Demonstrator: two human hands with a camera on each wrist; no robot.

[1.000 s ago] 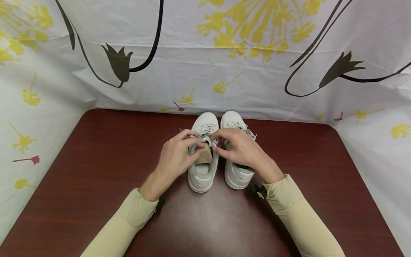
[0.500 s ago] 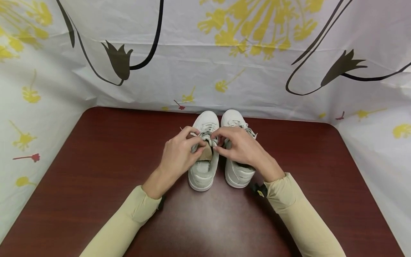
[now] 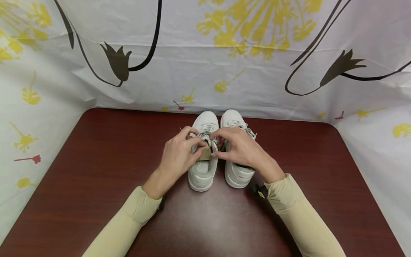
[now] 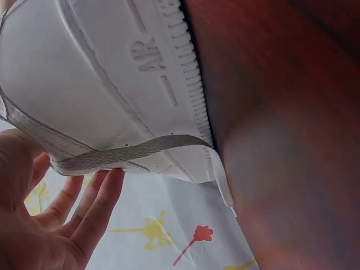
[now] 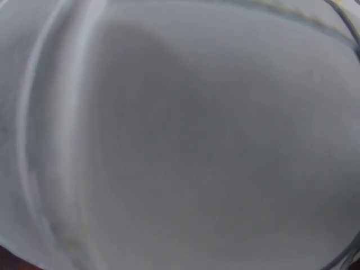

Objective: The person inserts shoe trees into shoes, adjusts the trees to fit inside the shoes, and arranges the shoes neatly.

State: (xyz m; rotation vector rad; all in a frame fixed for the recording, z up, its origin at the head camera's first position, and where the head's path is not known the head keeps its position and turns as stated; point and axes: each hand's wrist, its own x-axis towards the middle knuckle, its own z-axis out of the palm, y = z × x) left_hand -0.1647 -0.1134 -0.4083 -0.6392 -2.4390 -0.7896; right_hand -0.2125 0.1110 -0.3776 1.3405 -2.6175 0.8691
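Two white sneakers stand side by side on the table, toes away from me. Over the left sneaker (image 3: 202,176), my left hand (image 3: 178,153) curls in from the left, thumb and index finger meeting at the shoelace (image 3: 208,137) near the tan tongue (image 3: 204,154). My right hand (image 3: 239,146) reaches across the right sneaker (image 3: 238,175) to the same lacing, its index finger and thumb bent around a lace. In the left wrist view, fingers (image 4: 101,208) rest by the sneaker's upper edge and a loose lace end (image 4: 163,143) hangs down its side. Fingertip contact is partly hidden.
The dark red-brown table (image 3: 128,150) reaches out on both sides of the sneakers. A white cloth (image 3: 183,64) with yellow and dark flowers rises behind its far edge. Pale sneaker leather (image 5: 197,140) fills the right wrist view.
The right thumb has dropped slightly away from the index finger, widening the gap between them. The left hand has shifted a little to the right. Both sneakers stay in place.
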